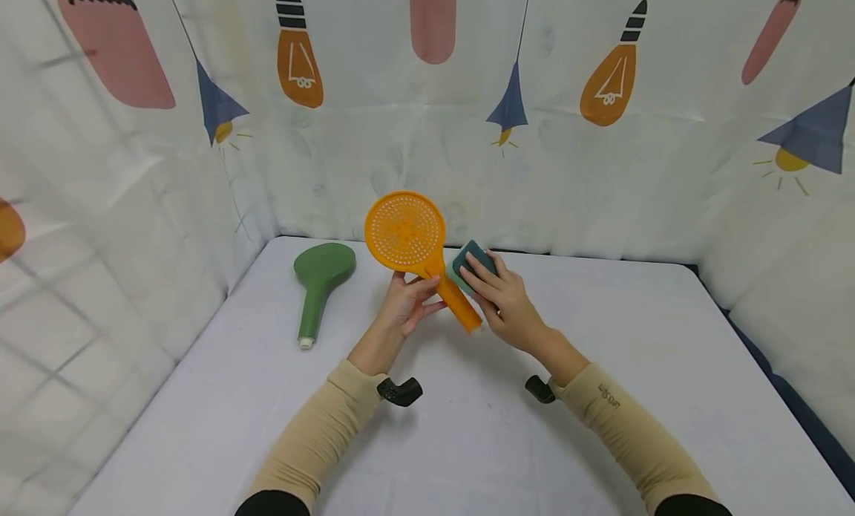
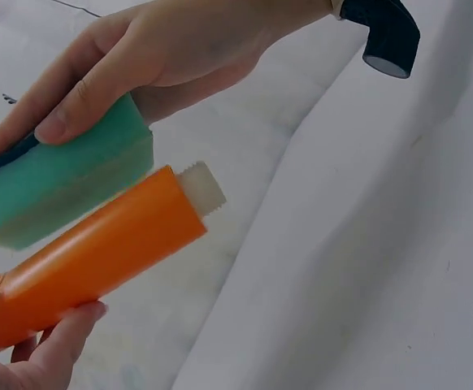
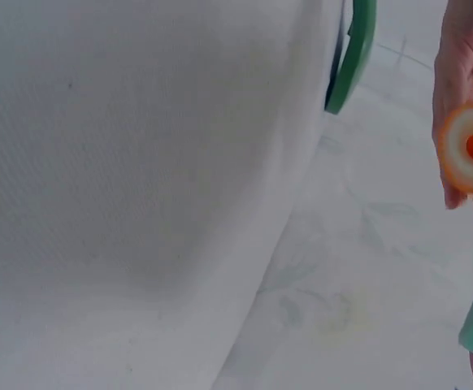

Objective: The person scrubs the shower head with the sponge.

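An orange shower head (image 1: 404, 230) with a round perforated face is raised over the table, tilted with its handle (image 1: 461, 304) down to the right. My left hand (image 1: 409, 304) grips it near the neck. In the left wrist view a pale threaded end (image 2: 202, 188) sticks out of the handle; the right wrist view shows this end head-on as a ring with a hole (image 3: 460, 158). My right hand (image 1: 504, 301) holds a sponge (image 2: 82, 179), dark on one face and light green below, close beside the handle. The right fingers curl over its dark side.
A green shower head (image 1: 323, 267) lies on the white-covered table (image 1: 601, 427), left of my hands, its pale connector toward me. Behind the table hangs a white curtain (image 1: 427, 152) printed with lamps and bulbs. Black wrist cameras (image 1: 401, 392) sit at both sleeves.
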The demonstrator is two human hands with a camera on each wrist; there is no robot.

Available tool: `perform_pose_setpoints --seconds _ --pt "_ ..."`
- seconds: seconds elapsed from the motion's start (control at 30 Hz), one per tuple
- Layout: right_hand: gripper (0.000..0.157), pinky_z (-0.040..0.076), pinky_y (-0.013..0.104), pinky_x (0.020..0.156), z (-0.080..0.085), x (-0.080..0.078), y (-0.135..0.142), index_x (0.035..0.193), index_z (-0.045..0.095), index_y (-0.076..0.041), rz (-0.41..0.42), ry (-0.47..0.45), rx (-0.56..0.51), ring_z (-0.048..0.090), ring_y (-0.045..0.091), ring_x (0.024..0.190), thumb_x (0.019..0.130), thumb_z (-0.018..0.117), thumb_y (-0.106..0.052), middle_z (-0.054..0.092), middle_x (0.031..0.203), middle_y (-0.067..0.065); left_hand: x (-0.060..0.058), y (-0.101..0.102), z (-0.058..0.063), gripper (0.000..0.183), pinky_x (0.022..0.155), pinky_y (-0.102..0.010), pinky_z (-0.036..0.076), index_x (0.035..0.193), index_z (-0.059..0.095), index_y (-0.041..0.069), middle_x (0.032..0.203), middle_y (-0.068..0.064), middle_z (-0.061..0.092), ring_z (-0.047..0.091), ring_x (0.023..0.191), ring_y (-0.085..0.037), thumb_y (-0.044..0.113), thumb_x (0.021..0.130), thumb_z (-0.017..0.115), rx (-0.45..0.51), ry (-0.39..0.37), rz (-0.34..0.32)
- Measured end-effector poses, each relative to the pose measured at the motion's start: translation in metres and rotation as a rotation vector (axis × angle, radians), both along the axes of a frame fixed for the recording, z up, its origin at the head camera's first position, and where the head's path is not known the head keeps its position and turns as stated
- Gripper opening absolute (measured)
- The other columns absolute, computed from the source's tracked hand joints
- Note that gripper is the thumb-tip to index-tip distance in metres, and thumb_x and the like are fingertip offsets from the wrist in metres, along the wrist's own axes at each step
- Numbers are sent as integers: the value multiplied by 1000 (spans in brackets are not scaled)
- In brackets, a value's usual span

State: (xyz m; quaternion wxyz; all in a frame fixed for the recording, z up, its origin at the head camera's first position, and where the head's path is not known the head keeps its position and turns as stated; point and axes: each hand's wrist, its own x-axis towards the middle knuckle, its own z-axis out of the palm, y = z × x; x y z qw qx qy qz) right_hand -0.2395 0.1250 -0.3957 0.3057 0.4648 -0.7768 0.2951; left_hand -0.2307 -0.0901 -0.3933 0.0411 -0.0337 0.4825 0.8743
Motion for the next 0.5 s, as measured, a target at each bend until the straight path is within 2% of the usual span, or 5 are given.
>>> perform_pose_setpoints --seconds 0.1,0.2,0.33,0.5 --pt "52 42 73 90 -2 4 -2 143 59 -1 4 -24 32 35 53 141 92 69 4 48 151 21 1 0 4 43 96 -67 45 150 33 21 128 -13 53 63 105 -30 23 110 49 18 21 8" --pt "54 40 72 92 -2 6 -5 145 58 -3 1 -56 34 32 52 143 92 69 3 46 153 20 3 0 5 43 98 -67 44 150 34 20 130 -14 53 62 109 -33 36 111 45 62 18 11" --pt "52 39 72 95 -1 8 -12 144 58 -2 -9 -99 30 32 53 143 93 70 1 44 155 21 4 2 2 45 98 -68 43 150 34 18 132 -15 53 62 110 -34 38 111 45 80 5 9" --pt "51 39 72 96 2 9 -22 144 57 -2 -35 -158 39 32 55 142 96 70 -2 44 155 22 6 6 -3 42 96 -64 47 146 40 16 128 -13 55 65 104 -28 37 110 47 91 -16 9"
